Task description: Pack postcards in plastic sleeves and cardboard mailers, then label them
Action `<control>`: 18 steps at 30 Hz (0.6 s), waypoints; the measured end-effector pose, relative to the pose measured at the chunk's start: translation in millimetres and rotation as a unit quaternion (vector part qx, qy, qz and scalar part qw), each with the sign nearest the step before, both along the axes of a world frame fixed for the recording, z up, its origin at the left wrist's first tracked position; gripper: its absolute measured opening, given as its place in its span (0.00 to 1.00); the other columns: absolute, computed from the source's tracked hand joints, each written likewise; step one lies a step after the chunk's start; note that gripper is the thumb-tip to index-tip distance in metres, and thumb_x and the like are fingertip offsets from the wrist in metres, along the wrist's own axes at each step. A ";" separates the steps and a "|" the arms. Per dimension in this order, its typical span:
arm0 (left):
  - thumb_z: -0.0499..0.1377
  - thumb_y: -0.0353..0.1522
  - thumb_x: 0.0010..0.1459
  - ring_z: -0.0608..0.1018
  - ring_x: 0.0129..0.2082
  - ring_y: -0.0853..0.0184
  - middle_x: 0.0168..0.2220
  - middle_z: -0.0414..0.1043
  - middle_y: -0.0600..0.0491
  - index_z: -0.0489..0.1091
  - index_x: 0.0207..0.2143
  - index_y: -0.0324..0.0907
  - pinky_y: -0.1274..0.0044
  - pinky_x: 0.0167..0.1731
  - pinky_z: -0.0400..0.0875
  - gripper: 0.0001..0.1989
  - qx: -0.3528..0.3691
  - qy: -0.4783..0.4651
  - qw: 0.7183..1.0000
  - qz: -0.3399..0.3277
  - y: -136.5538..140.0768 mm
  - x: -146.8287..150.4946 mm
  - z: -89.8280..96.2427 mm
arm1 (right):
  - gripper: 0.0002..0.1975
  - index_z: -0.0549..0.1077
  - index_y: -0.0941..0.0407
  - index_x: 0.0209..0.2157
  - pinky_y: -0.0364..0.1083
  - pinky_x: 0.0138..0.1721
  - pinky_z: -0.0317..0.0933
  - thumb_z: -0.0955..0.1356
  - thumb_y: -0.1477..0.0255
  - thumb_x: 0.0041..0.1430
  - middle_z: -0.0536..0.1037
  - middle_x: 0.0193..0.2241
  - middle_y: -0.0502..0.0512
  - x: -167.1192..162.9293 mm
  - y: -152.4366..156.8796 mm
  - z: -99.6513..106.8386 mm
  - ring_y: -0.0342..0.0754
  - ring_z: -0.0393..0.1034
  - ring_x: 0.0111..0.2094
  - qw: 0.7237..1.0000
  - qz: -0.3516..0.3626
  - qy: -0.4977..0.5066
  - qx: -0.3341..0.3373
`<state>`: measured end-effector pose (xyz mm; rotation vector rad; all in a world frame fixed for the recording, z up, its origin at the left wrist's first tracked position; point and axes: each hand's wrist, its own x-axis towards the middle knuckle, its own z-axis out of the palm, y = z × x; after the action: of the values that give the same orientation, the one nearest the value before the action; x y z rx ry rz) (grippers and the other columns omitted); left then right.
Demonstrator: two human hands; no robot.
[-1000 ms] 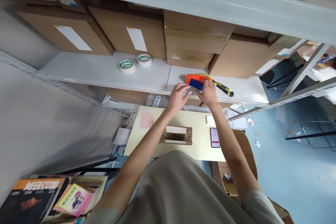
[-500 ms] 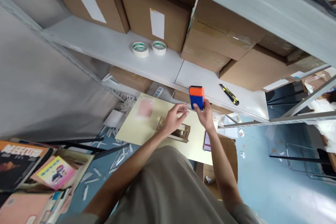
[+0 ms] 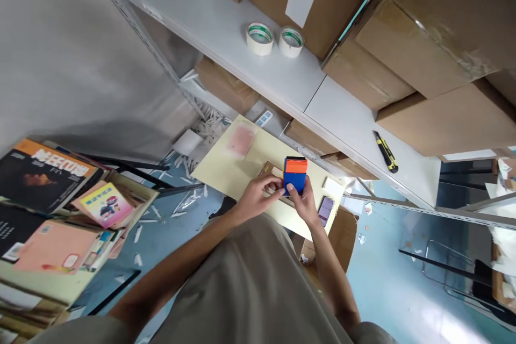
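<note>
Head view, centre of the frame: we hold the orange-and-blue tape dispenser point(image 3: 294, 176) upright above the desk point(image 3: 226, 172). Right hand point(image 3: 305, 205) fingers pinch it from below; left hand point(image 3: 253, 196) fingers curl beside its left edge.

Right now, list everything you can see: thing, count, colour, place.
tape dispenser: one, orange and blue, held over the small table
tape rolls: two, white with green cores, side by side on the shelf
utility knife: one, yellow and black, on the shelf to the right
cardboard boxes: several, brown, stacked at the back of the shelf
small table: one, pale yellow, below the shelf
phone: one, dark, on the table's right edge
books: a pile, mixed colours, lower left
left hand: fingers at the dispenser's left side
right hand: grips the dispenser from below
</note>
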<state>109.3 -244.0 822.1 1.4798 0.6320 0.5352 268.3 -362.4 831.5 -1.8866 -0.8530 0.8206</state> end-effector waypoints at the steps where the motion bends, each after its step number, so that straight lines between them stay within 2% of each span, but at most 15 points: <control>1: 0.66 0.47 0.65 0.81 0.38 0.62 0.40 0.82 0.48 0.80 0.44 0.43 0.72 0.39 0.74 0.17 -0.044 0.007 0.999 -0.001 9.3 -3.1 0.6 | 0.28 0.69 0.52 0.48 0.51 0.43 0.72 0.70 0.42 0.66 0.79 0.40 0.56 1.9 -1.8 3.4 0.53 0.74 0.40 1.000 0.022 -0.004 -0.016; 4: 0.64 0.56 0.62 0.81 0.37 0.60 0.39 0.83 0.47 0.82 0.47 0.40 0.72 0.35 0.73 0.29 -0.162 0.025 0.987 -0.002 41.7 -10.3 3.1 | 0.29 0.69 0.52 0.51 0.51 0.43 0.73 0.70 0.42 0.67 0.80 0.45 0.60 7.6 -7.0 16.1 0.56 0.76 0.46 0.994 0.087 0.005 -0.061; 6: 0.65 0.59 0.59 0.82 0.37 0.60 0.40 0.84 0.47 0.83 0.48 0.40 0.72 0.35 0.72 0.32 -0.184 0.030 0.982 -0.019 60.6 -13.4 5.5 | 0.28 0.68 0.52 0.51 0.52 0.43 0.74 0.70 0.44 0.67 0.80 0.47 0.61 10.4 -8.8 25.5 0.58 0.76 0.49 0.988 0.125 0.016 -0.090; 9: 0.70 0.56 0.57 0.83 0.41 0.58 0.42 0.85 0.47 0.85 0.45 0.41 0.72 0.38 0.74 0.28 -0.189 0.021 0.980 -0.065 77.4 -15.1 7.2 | 0.26 0.69 0.52 0.50 0.52 0.43 0.73 0.71 0.46 0.67 0.80 0.46 0.60 12.1 -6.8 38.0 0.57 0.77 0.46 0.977 0.171 0.012 -0.128; 12: 0.71 0.53 0.56 0.83 0.39 0.60 0.38 0.85 0.48 0.85 0.40 0.42 0.73 0.37 0.74 0.23 -0.201 0.012 0.974 -0.100 82.7 -13.9 3.0 | 0.26 0.69 0.52 0.51 0.52 0.42 0.72 0.72 0.47 0.66 0.80 0.45 0.58 10.6 -0.9 46.9 0.55 0.76 0.42 0.968 0.201 0.002 -0.151; 15: 0.72 0.51 0.56 0.81 0.34 0.63 0.34 0.83 0.50 0.83 0.35 0.41 0.74 0.35 0.74 0.21 -0.200 0.005 0.973 -0.111 84.2 -12.6 -4.6 | 0.26 0.69 0.52 0.52 0.51 0.41 0.71 0.73 0.48 0.66 0.81 0.45 0.58 7.1 5.6 52.6 0.54 0.76 0.42 0.963 0.210 0.008 -0.167; 18: 0.71 0.49 0.57 0.81 0.34 0.64 0.33 0.83 0.50 0.82 0.34 0.41 0.75 0.35 0.74 0.19 -0.189 -0.004 0.975 -0.115 86.1 -13.1 -10.8 | 0.24 0.69 0.52 0.51 0.50 0.39 0.69 0.73 0.51 0.65 0.81 0.44 0.57 4.3 10.7 55.6 0.54 0.76 0.40 0.959 0.208 -0.004 -0.192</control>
<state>96.2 -157.9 811.3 1.1685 0.5141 0.2239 272.7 -351.8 887.1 -2.0702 -1.1871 1.3142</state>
